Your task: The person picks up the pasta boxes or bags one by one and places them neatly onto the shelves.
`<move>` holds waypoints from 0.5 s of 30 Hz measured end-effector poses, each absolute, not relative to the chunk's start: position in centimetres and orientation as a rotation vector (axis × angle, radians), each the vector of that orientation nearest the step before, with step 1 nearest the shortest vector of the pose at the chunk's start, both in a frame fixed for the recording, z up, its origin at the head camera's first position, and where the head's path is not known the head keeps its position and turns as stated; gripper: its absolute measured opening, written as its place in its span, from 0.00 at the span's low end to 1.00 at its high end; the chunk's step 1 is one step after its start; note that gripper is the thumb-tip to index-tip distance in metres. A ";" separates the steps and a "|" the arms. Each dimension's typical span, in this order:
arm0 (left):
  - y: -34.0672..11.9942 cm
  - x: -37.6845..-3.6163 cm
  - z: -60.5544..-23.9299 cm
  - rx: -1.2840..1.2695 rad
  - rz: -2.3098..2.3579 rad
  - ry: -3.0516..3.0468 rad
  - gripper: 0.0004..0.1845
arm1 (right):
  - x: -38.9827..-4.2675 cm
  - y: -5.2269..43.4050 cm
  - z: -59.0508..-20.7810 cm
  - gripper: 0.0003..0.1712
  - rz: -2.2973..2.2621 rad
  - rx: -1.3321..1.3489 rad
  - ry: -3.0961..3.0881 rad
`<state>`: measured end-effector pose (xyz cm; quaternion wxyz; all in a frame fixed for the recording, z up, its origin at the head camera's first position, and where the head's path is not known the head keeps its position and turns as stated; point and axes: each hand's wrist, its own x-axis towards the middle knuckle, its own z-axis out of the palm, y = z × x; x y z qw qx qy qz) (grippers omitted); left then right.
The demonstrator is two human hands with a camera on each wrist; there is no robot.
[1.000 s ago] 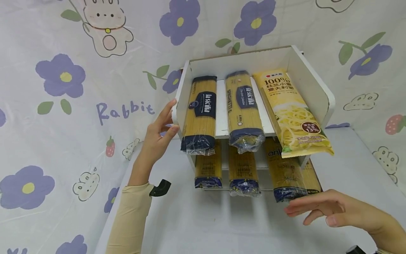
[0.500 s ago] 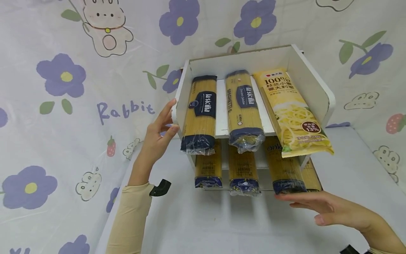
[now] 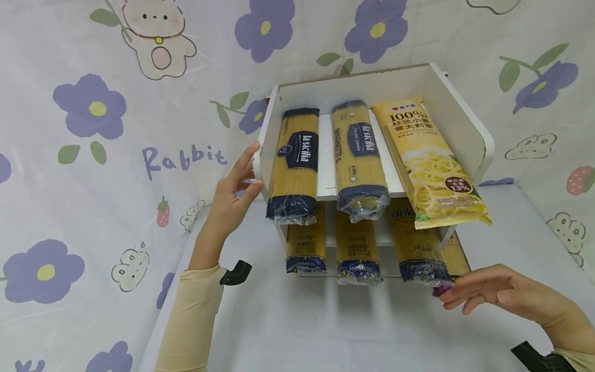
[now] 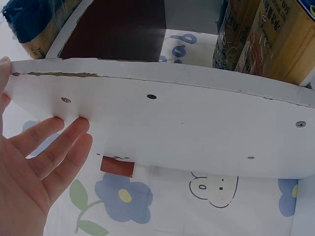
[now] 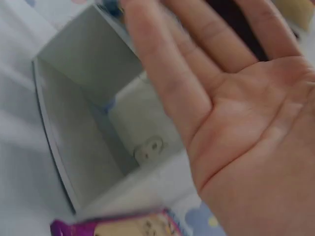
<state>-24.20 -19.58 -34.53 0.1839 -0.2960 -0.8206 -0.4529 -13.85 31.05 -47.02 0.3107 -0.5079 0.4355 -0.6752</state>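
Left hand point(image 3: 231, 199): fingers straight, pressed flat against the outer face of the left side panel of the white two-tier rack point(image 3: 465, 121), gripping nothing. Right hand point(image 3: 492, 292): fingers extended and relaxed, holding nothing, fingertips just beside the near end of the lower-tier right spaghetti pack point(image 3: 416, 248) at the rack's front right corner; contact cannot be told. A small purple-edged packet point(image 3: 439, 289) lies at those fingertips. Lower tier, further left: two blue-ended spaghetti packs point(image 3: 355, 248), ends overhanging the front edge. Upper tier: two La Sicilia spaghetti packs point(image 3: 295, 160), left and centre; one yellow pasta bag point(image 3: 429, 163), right, its end past the front edge. The rack stands on a white table point(image 3: 297, 330) against a floral cloth backdrop point(image 3: 93, 155).
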 end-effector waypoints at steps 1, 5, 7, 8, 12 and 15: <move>-19.5 -24.2 -34.5 -0.836 -1.277 -2.315 0.41 | -14.0 31.5 -47.2 0.27 -1.828 -1.360 1.118; -19.4 -24.2 -34.5 -0.834 -1.270 -2.320 0.42 | -14.4 33.3 -48.4 0.30 -2.106 -1.297 0.923; -19.5 -24.2 -34.5 -0.831 -1.272 -2.319 0.42 | -14.6 34.1 -49.2 0.33 -2.290 -1.180 0.810; -19.5 -24.2 -34.5 -0.830 -1.273 -2.319 0.41 | -14.7 34.5 -49.6 0.33 -2.373 -1.107 0.774; -19.6 -24.2 -34.5 -0.816 -1.279 -2.327 0.41 | -15.1 35.2 -50.9 0.31 -2.578 -0.834 1.159; -19.5 -24.2 -34.6 -0.808 -1.278 -2.335 0.41 | -15.2 35.4 -52.0 0.27 -2.371 -0.521 1.928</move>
